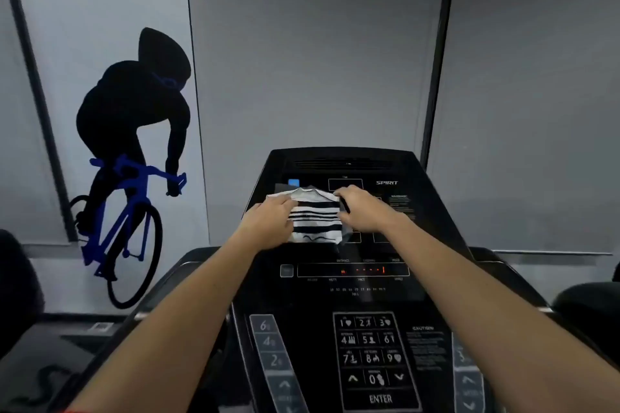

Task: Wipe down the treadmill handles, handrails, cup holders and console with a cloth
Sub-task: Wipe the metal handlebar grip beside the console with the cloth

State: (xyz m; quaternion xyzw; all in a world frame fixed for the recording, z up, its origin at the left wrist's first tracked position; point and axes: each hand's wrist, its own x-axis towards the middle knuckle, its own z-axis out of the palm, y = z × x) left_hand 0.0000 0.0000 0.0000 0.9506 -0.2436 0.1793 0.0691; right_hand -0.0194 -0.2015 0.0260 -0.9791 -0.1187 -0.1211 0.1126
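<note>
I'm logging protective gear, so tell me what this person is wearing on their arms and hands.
Nothing shows on them: the left hand and right hand are ungloved, both forearms are bare with no sleeve in view, and no watch, band or ring is visible.

Looks soft and woven, creased: white cloth with black stripes (pixel 315 218), near the top edge of the black plastic treadmill console (pixel 352 298), smooth and faintly glossy. Slick, flat membrane finish on the black number keypad (pixel 369 359) at the lower edge. Matt grey wall panels (pixel 318 60) behind; flat, matt black-and-blue cyclist decal (pixel 134 117).
</note>
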